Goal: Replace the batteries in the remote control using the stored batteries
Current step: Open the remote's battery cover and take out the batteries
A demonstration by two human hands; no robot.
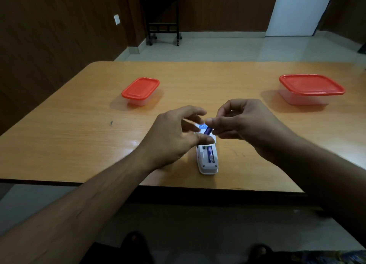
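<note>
1. Red-lidded small container [140,91] sits closed at the left of the worktop [79,129], well apart from the hands.
2. Left hand [174,137] hovers over the remote control [208,160], fingers loosely spread and holding nothing, probably to steady it.
3. Right hand [237,123] pinches a blue battery [208,129] above the open compartment, where 1 battery already lies.
4. Larger red-lidded container [311,89] stands far right; bare worktop lies between.
</note>
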